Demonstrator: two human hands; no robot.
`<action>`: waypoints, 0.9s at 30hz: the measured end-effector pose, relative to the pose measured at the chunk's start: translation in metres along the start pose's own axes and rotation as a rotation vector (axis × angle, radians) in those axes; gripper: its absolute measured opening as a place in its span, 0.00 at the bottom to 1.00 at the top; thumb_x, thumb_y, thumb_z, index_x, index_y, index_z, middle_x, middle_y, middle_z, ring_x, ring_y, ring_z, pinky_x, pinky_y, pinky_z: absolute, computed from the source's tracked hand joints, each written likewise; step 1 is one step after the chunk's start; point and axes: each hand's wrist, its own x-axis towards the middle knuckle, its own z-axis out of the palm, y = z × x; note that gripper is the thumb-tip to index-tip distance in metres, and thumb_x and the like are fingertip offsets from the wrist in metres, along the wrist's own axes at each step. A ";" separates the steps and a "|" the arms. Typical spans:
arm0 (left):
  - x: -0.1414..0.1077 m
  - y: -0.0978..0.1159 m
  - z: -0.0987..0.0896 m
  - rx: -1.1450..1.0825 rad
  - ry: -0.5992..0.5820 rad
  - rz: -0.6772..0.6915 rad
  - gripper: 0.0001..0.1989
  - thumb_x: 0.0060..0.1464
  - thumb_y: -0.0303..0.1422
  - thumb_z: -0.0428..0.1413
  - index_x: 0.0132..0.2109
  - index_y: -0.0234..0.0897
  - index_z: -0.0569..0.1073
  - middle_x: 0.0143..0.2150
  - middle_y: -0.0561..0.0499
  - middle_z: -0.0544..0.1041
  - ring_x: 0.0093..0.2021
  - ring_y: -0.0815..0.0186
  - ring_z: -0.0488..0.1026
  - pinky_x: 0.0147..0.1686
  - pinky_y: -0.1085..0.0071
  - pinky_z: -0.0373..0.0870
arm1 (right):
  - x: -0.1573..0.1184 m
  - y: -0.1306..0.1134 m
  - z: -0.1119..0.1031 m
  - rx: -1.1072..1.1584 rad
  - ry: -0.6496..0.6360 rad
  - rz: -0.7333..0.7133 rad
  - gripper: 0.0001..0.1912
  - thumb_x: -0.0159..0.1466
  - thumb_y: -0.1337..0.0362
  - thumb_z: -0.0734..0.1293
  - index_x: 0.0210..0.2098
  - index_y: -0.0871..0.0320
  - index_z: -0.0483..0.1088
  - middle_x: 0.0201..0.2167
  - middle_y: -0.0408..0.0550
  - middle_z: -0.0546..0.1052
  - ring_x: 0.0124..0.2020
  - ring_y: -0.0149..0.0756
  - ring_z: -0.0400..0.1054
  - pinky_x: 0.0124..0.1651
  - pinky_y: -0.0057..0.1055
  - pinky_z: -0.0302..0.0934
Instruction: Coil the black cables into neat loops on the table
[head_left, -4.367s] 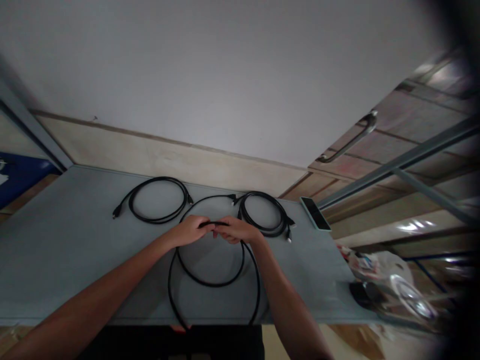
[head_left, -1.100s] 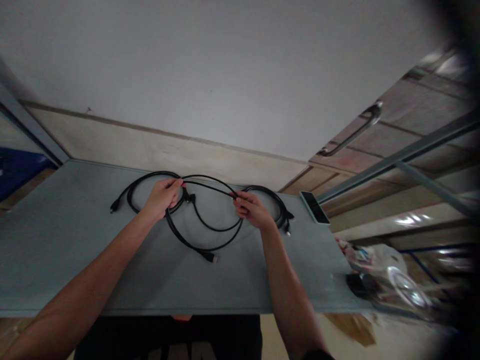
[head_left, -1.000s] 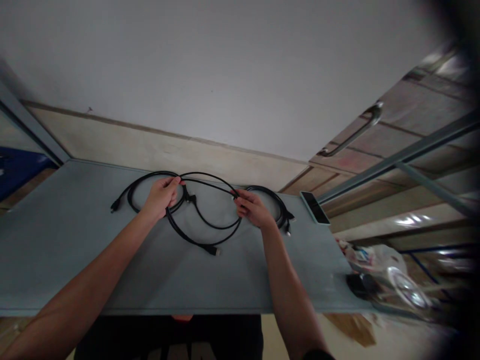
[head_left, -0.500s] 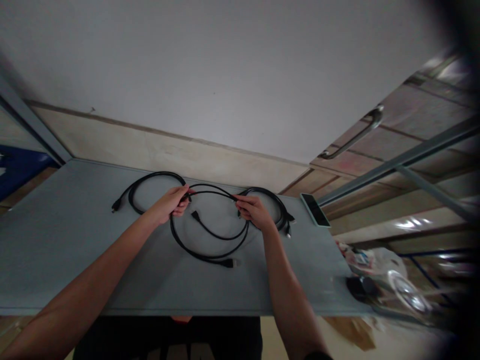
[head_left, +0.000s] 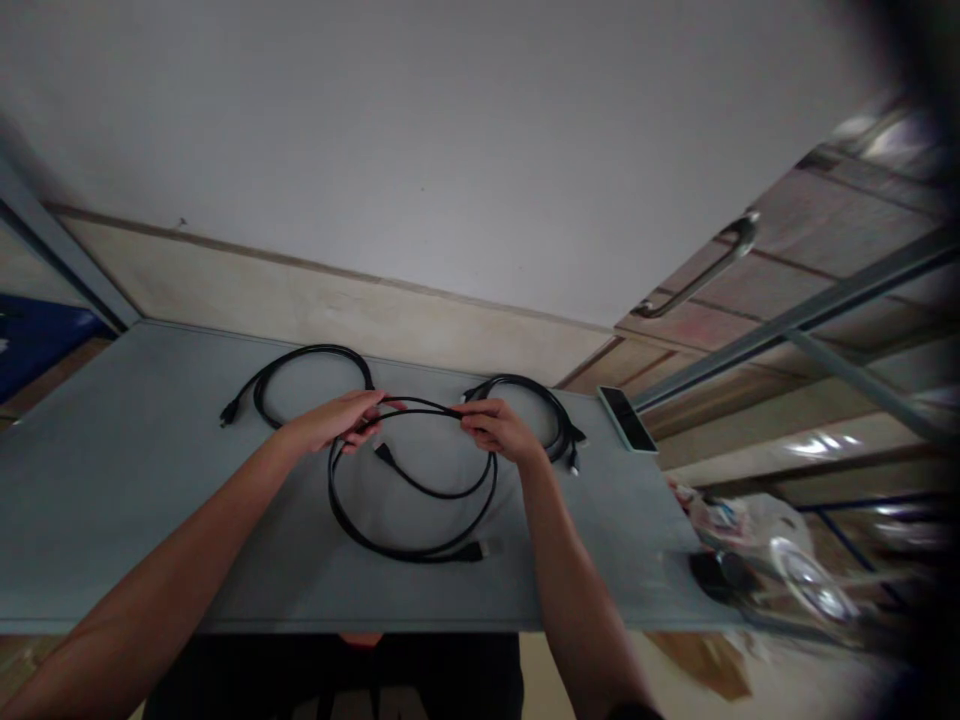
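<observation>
A looped black cable (head_left: 409, 553) spans the two hands, its lower loops on their near side. The right hand (head_left: 499, 428) pinches the upper strands; the left hand (head_left: 343, 418) curls loosely about them, its grip indeterminable. A left coil (head_left: 324, 348) lies beyond the left hand, a right coil (head_left: 553, 402) beside the right.

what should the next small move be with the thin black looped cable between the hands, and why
On the thin black looped cable, I'd probably squeeze the two upper strands together at the left hand: the right hand pinches them together, yet they stand apart nearer the left, where the grip looks looser.
</observation>
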 end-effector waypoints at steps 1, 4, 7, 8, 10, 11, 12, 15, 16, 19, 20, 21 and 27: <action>0.001 -0.001 0.001 0.006 0.007 0.002 0.29 0.57 0.56 0.51 0.56 0.39 0.70 0.26 0.57 0.62 0.17 0.76 0.50 0.16 0.78 0.48 | 0.001 0.001 0.002 0.009 -0.004 -0.008 0.20 0.54 0.61 0.74 0.45 0.62 0.77 0.21 0.37 0.63 0.15 0.18 0.43 0.16 0.21 0.34; 0.007 -0.005 0.006 0.004 0.110 0.044 0.27 0.58 0.55 0.52 0.51 0.37 0.72 0.23 0.60 0.57 0.16 0.77 0.47 0.15 0.79 0.42 | 0.006 0.005 0.009 0.034 0.018 -0.079 0.22 0.55 0.60 0.74 0.49 0.59 0.76 0.25 0.39 0.66 0.16 0.18 0.45 0.16 0.21 0.36; 0.013 -0.005 0.007 -0.029 0.242 0.165 0.20 0.58 0.49 0.55 0.43 0.35 0.72 0.20 0.61 0.55 0.15 0.77 0.47 0.14 0.79 0.40 | 0.010 0.008 0.010 0.028 0.001 -0.139 0.25 0.57 0.61 0.73 0.54 0.57 0.73 0.26 0.39 0.66 0.18 0.20 0.50 0.17 0.22 0.45; 0.013 -0.003 0.006 -0.056 0.274 0.211 0.18 0.58 0.48 0.55 0.41 0.35 0.71 0.20 0.61 0.55 0.14 0.77 0.47 0.13 0.79 0.40 | 0.011 0.009 0.010 0.019 -0.019 -0.141 0.26 0.57 0.62 0.73 0.56 0.57 0.72 0.25 0.38 0.65 0.19 0.21 0.51 0.19 0.22 0.49; 0.012 0.002 0.004 -0.130 0.334 0.284 0.16 0.58 0.45 0.56 0.41 0.35 0.71 0.18 0.62 0.54 0.13 0.77 0.47 0.12 0.79 0.41 | 0.011 0.010 0.007 0.000 -0.064 -0.127 0.27 0.58 0.62 0.72 0.57 0.58 0.71 0.24 0.36 0.63 0.20 0.22 0.54 0.23 0.24 0.56; 0.010 0.005 0.003 -0.163 0.365 0.314 0.16 0.58 0.45 0.56 0.42 0.35 0.71 0.17 0.63 0.54 0.12 0.77 0.46 0.12 0.79 0.41 | 0.010 0.009 0.005 -0.011 -0.082 -0.118 0.27 0.58 0.63 0.72 0.56 0.58 0.70 0.23 0.36 0.63 0.21 0.23 0.55 0.25 0.26 0.60; 0.008 0.007 0.002 -0.191 0.400 0.344 0.16 0.58 0.43 0.56 0.44 0.35 0.72 0.17 0.63 0.54 0.12 0.77 0.46 0.12 0.79 0.40 | 0.010 0.009 0.004 -0.026 -0.093 -0.111 0.26 0.58 0.62 0.72 0.56 0.58 0.70 0.23 0.36 0.63 0.21 0.24 0.56 0.27 0.27 0.62; 0.002 0.013 -0.001 -0.244 0.494 0.413 0.15 0.56 0.39 0.58 0.48 0.37 0.72 0.16 0.63 0.53 0.11 0.77 0.46 0.12 0.80 0.40 | 0.010 0.008 -0.002 -0.080 -0.071 -0.129 0.25 0.59 0.61 0.72 0.55 0.58 0.70 0.24 0.36 0.64 0.21 0.25 0.58 0.28 0.28 0.63; 0.001 0.014 -0.002 -0.257 0.516 0.432 0.15 0.56 0.38 0.58 0.48 0.37 0.72 0.15 0.64 0.53 0.11 0.77 0.45 0.12 0.80 0.40 | 0.010 0.008 -0.004 -0.093 -0.043 -0.151 0.25 0.59 0.60 0.72 0.55 0.58 0.70 0.24 0.37 0.65 0.21 0.25 0.58 0.26 0.27 0.61; 0.000 0.015 -0.006 -0.271 0.535 0.462 0.13 0.56 0.35 0.57 0.47 0.36 0.73 0.16 0.63 0.52 0.12 0.77 0.46 0.13 0.80 0.42 | 0.013 0.008 -0.009 -0.109 0.111 -0.268 0.26 0.58 0.60 0.72 0.55 0.58 0.70 0.25 0.38 0.67 0.20 0.24 0.57 0.23 0.25 0.55; 0.000 0.015 -0.008 -0.262 0.508 0.441 0.12 0.55 0.34 0.56 0.46 0.37 0.73 0.16 0.63 0.52 0.12 0.77 0.47 0.13 0.80 0.43 | 0.014 0.009 -0.009 -0.120 0.168 -0.307 0.26 0.58 0.60 0.72 0.55 0.58 0.70 0.25 0.38 0.68 0.20 0.24 0.57 0.23 0.25 0.54; 0.000 0.015 -0.009 -0.247 0.467 0.401 0.10 0.55 0.33 0.56 0.45 0.38 0.72 0.16 0.62 0.53 0.12 0.76 0.49 0.13 0.80 0.44 | 0.016 0.009 -0.010 -0.138 0.219 -0.338 0.26 0.58 0.59 0.72 0.56 0.58 0.71 0.25 0.38 0.68 0.20 0.24 0.57 0.23 0.25 0.54; 0.002 0.013 -0.007 -0.130 0.382 0.249 0.06 0.57 0.35 0.54 0.37 0.41 0.63 0.19 0.59 0.63 0.13 0.74 0.54 0.13 0.79 0.49 | 0.020 0.012 0.000 -0.265 0.325 -0.313 0.25 0.60 0.58 0.69 0.54 0.62 0.75 0.21 0.40 0.68 0.18 0.25 0.56 0.21 0.26 0.52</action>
